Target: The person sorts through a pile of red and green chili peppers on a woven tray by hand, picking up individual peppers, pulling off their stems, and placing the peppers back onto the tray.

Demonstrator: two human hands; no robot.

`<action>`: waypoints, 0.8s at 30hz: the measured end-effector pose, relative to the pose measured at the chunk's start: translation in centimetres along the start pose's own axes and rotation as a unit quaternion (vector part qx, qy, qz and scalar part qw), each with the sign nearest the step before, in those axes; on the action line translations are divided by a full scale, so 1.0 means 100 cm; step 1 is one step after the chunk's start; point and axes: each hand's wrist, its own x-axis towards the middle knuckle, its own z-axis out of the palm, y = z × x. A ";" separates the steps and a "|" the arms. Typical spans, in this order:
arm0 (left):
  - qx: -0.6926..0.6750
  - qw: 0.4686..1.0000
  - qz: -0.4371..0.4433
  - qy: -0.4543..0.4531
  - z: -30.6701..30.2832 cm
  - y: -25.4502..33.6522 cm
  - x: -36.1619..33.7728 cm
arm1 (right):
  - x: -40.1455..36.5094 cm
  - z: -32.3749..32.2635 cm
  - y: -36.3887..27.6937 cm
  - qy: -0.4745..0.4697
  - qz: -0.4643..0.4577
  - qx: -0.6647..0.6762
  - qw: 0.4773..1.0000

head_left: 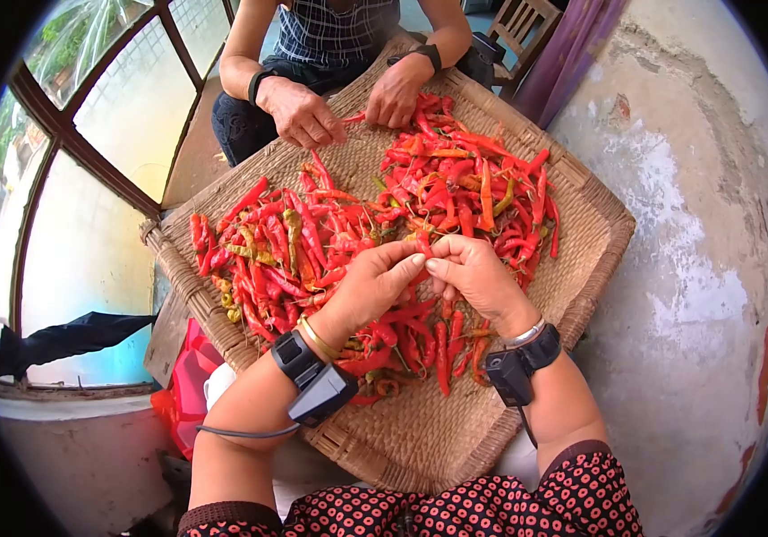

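Note:
A square woven tray (438,430) carries heaps of red chili peppers (456,183), with a few green ones mixed in. My left hand (371,285) and my right hand (478,273) meet above the near heap, fingertips pinched together on one red chili (422,243) between them. Both wrists wear black devices. Across the tray a second person's hands (299,112) rest at the far edge, fingers among the chilies there.
The other person sits opposite in a checked top and dark trousers. A window (89,134) with a dark frame lies to the left, a rough stained wall (697,224) to the right. A red bag (183,380) sits under the tray's left corner. A wooden chair (523,22) stands behind.

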 end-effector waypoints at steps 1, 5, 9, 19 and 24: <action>0.029 0.999 0.007 -0.040 -0.001 0.003 -0.002 | -0.001 0.000 0.000 0.015 -0.008 0.010 1.000; 0.113 0.989 -0.014 -0.099 0.003 0.010 -0.009 | -0.002 -0.005 0.001 0.023 -0.012 0.013 1.000; 0.088 0.989 -0.021 -0.120 -0.001 0.008 -0.012 | -0.004 -0.010 -0.001 0.028 -0.016 -0.004 0.999; 0.046 0.994 0.004 -0.098 -0.032 0.047 -0.002 | -0.003 -0.024 0.005 0.042 -0.027 -0.131 0.990; 0.081 0.989 0.069 0.099 -0.040 0.016 0.019 | -0.003 -0.027 0.007 0.078 -0.061 -0.293 0.951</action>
